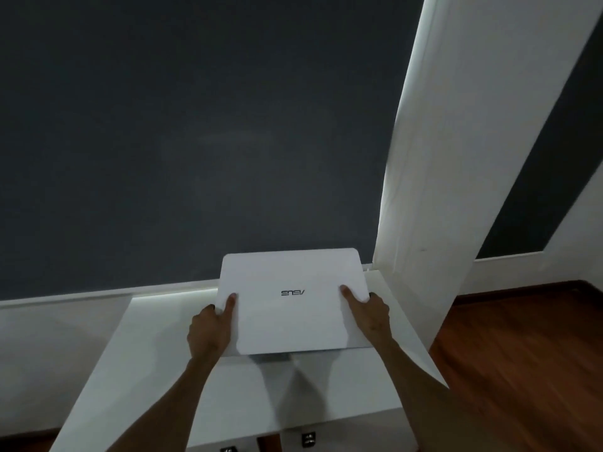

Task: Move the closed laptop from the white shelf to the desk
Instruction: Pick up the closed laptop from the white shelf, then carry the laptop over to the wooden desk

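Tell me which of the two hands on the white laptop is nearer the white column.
The right hand, gripping the laptop's right edge, is nearer the white column; the left hand holds the opposite edge, farther from it.

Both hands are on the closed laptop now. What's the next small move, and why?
Probably lift it straight up off the white shelf. The left hand and right hand grip opposite edges of the closed laptop, thumbs on the lid, and no desk is in view.

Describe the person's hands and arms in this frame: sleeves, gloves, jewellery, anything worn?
Both the left hand and the right hand are bare: no gloves, rings, watch or bands visible. Both forearms are uncovered as far as the frame shows, with no sleeve in view. Nails look short and plain. No markings can be made out in this dim light.
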